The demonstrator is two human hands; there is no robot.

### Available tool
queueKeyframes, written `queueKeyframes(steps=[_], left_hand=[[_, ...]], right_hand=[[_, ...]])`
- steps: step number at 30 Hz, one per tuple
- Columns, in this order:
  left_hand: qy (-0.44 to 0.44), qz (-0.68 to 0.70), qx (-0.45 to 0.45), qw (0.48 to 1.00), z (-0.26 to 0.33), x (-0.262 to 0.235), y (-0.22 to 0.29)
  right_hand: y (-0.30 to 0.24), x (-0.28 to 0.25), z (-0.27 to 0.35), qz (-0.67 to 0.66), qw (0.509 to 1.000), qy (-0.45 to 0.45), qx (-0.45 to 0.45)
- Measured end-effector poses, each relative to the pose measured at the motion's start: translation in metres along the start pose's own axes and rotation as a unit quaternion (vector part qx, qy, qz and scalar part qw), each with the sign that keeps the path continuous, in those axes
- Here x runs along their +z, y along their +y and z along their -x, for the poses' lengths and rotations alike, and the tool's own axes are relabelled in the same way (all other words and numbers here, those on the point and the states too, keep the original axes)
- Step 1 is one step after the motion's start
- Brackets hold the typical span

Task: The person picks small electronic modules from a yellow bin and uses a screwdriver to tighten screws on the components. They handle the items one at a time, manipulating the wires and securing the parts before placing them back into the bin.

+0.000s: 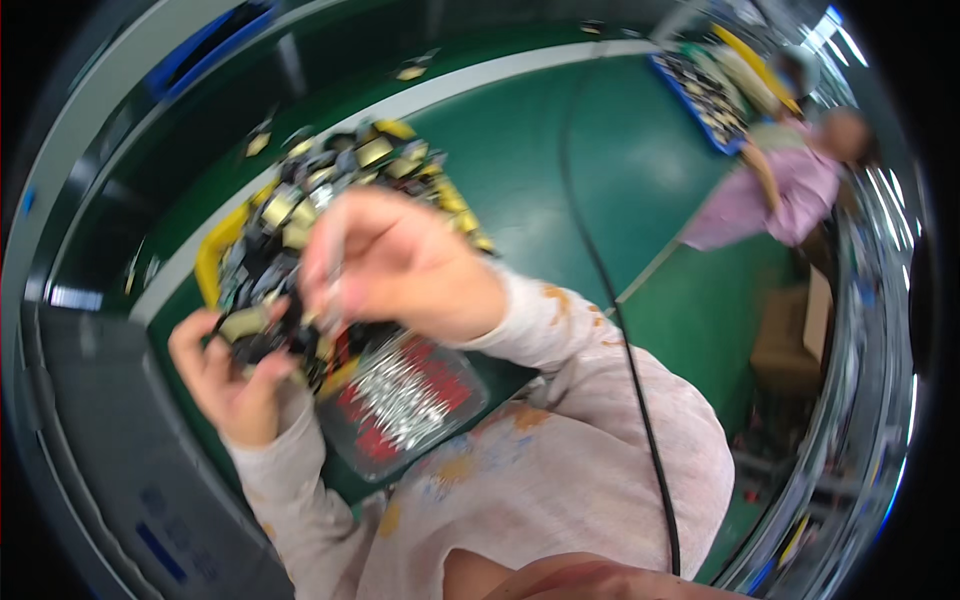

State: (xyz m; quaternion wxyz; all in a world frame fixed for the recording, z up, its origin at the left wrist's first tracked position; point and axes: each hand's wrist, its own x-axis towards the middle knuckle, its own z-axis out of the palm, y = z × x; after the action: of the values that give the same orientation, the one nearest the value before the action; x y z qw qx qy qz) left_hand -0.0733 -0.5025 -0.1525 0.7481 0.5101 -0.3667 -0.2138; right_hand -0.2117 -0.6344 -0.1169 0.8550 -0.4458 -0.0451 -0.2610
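My left hand [235,385] is closed around a small black part with a pale yellow face [245,322], gripped between thumb and fingers. Just above and to its right, my right hand [400,265] is raised in a pinch, blurred by motion. A thin, shiny streak shows at its fingertips, too smeared to name. Beneath the hands stands a yellow bin [208,262] heaped with black and pale yellow parts. In front of my body, a clear plastic tray [372,462] contains many slim silver pieces and red ones; my right wrist passes above its far side.
A black cable [600,262] hangs down across the view at my right. Grey equipment [110,400] stands at the left. At the far right a person in pink [765,190] is beside a filled blue crate [700,105], with a cardboard box [790,330] nearer. Loose parts [415,70] lie beyond the bin.
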Motion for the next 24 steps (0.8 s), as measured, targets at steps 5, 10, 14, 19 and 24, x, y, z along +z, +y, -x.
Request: queueKeyframes(steps=[5,10,14,19,24], left_hand=[[-0.056,0.009,-0.037,0.998,-0.004,-0.004,0.004],[-0.058,0.05,-0.017,0.997,-0.004,-0.009,0.003],[-0.073,0.007,0.028,0.997,-0.007,-0.015,-0.001],[-0.028,-0.227,0.246,0.942,-0.012,-0.022,-0.009],[-0.08,-0.351,0.174,0.917,-0.012,-0.008,0.008]], right_hand=[[0.021,-0.003,-0.012,-0.051,0.996,-0.017,-0.064],[0.027,0.002,-0.013,-0.035,0.993,-0.015,-0.107],[0.023,0.0,-0.015,-0.075,0.993,-0.02,-0.092],[0.018,-0.009,-0.018,-0.072,0.996,-0.046,-0.024],[0.008,-0.006,-0.012,-0.057,0.997,-0.053,0.014]])
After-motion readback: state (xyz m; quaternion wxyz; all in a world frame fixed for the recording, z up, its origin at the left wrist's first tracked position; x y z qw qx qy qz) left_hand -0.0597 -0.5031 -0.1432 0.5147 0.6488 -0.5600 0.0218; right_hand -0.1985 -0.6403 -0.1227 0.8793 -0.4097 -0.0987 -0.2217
